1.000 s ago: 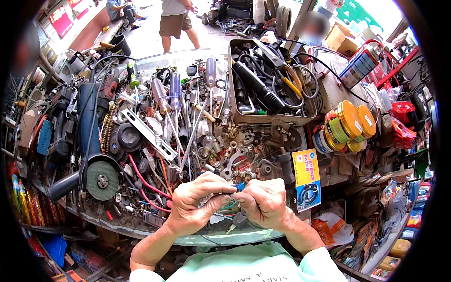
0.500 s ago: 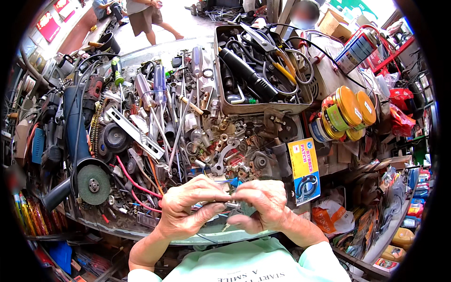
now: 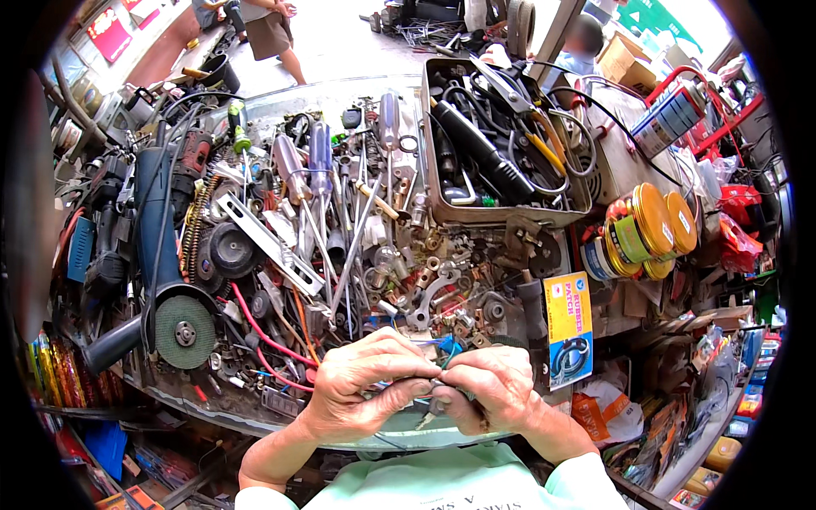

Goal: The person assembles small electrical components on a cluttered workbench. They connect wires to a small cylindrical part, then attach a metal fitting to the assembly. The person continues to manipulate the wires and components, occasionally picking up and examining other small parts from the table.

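Bright daylight from beyond the hands (image 3: 365,387) washes the floor (image 3: 340,55) ahead nearly white, the bench (image 3: 340,89) around them is softly lit and fairly sharp, shadow gathers under its near side, and fisheye distortion bows its edges within a black rim.

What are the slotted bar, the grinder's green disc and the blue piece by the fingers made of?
Slotted bar: probably metal, pale and smooth, with crisp straight edges.
Green disc: likely bonded abrasive, judging by its matte, textured face.
Blue piece: perhaps plastic, from its even, bright colour, but too small to be sure.
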Available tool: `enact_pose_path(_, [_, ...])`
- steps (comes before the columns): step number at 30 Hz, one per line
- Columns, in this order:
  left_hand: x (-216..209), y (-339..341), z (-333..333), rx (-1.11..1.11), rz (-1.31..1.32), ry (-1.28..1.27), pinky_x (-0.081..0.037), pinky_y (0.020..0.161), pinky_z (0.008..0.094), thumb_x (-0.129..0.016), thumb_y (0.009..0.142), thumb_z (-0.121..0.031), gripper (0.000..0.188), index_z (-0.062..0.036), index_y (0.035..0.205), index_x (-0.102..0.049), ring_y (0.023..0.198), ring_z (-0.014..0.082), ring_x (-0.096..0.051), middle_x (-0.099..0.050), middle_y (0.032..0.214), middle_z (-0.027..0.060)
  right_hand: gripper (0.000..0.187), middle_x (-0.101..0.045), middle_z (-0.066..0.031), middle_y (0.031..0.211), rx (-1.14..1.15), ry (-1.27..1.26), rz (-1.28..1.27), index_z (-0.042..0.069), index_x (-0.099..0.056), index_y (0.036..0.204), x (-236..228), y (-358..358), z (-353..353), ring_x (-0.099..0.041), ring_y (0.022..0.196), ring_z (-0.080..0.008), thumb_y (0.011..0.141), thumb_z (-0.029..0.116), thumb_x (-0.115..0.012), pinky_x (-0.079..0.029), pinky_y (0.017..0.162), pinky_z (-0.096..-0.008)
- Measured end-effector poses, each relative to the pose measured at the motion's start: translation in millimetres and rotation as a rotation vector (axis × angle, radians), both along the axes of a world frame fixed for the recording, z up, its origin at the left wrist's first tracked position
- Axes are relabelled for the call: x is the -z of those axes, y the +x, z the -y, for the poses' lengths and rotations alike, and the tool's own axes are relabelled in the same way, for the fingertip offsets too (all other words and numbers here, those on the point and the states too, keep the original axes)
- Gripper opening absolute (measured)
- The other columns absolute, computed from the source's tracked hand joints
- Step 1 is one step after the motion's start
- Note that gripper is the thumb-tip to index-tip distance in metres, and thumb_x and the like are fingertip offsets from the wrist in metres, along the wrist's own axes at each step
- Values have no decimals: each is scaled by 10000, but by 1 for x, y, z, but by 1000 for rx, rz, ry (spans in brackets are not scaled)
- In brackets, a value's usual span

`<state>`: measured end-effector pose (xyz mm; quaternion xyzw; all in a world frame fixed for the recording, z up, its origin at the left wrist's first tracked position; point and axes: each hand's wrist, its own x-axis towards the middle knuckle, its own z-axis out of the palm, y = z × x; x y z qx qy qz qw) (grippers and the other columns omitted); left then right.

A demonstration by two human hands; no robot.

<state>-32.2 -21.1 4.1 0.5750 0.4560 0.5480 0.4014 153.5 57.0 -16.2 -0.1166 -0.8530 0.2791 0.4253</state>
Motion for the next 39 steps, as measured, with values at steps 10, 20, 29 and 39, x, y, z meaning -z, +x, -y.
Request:
enact_pose_path(10, [0, 0, 2, -12, -29, 28, -536, 752, 349, -769, 761, 1, 223, -6, 976, -712, 818, 256, -663, -688, 851, 109, 254, -581, -30, 639, 75, -9, 13, 43, -615, 818, -5, -3, 0, -540, 451, -159, 778, 219, -794, -408, 403, -285])
enact_pose_path(20, [1, 3, 1, -47, -77, 60, -538, 731, 347, -777, 742, 9, 234, -16, 967, -717, 803, 249, -662, -689, 832, 90, 307, -612, -46, 679, 83, -46, -21, 36, -621, 872, -5, -4, 1, -559, 480, -163, 783, 271, -798, -407, 407, -273])
enact_pose_path(29, [1, 4, 1, -77, -98, 58, -523, 696, 334, -773, 744, 15, 205, -4, 939, -712, 758, 240, -655, -678, 796, 101, 208, -597, -58, 692, 56, -45, 17, 19, -627, 885, -3, 1, -1, -549, 481, -161, 802, 156, -760, -422, 410, -286])
enact_pose_path(39, [2, 4, 1, -99, -124, 84, -525, 695, 332, -774, 745, 11, 199, -5, 931, -706, 753, 246, -656, -679, 781, 99, 191, -589, -51, 689, 23, -21, 74, 22, -624, 876, 1, 3, 0, -544, 476, -166, 806, 142, -755, -412, 410, -285])
